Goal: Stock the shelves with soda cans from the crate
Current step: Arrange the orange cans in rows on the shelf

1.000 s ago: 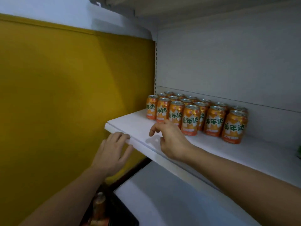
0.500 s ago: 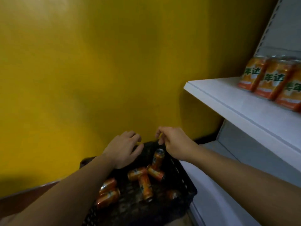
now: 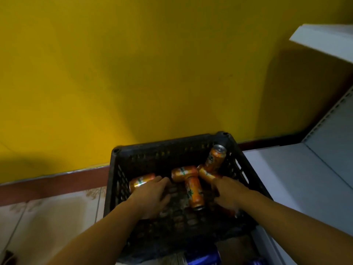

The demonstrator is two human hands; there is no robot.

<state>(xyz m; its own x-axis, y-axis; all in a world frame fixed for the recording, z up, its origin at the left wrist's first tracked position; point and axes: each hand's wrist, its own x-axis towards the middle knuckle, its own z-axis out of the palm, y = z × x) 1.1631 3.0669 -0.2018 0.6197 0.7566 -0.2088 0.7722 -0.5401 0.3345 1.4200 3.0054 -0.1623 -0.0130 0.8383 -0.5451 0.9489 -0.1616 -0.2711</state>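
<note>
A black plastic crate (image 3: 172,144) stands on the floor below me with several orange soda cans lying loose in it. Both my hands are down inside it. My left hand (image 3: 151,196) lies with fingers stretched over the right end of an orange can (image 3: 140,183) at the crate's left. My right hand (image 3: 227,194) is blurred and hangs over the cans on the right, its fingers at a lying can (image 3: 206,175); its grip is not clear. Between the hands lies another can (image 3: 193,194). One can (image 3: 215,157) leans in the far right corner.
A yellow wall (image 3: 133,73) rises straight behind the crate. The white upper shelf's corner (image 3: 324,41) juts in at top right, and the white bottom shelf (image 3: 296,178) runs along the crate's right side. Blue cans (image 3: 202,259) show at the bottom edge. Tiled floor (image 3: 47,217) lies to the left.
My view swung from the stocked shelf down to the crate. Both hands dropped from the shelf edge into the crate and now reach the cans.
</note>
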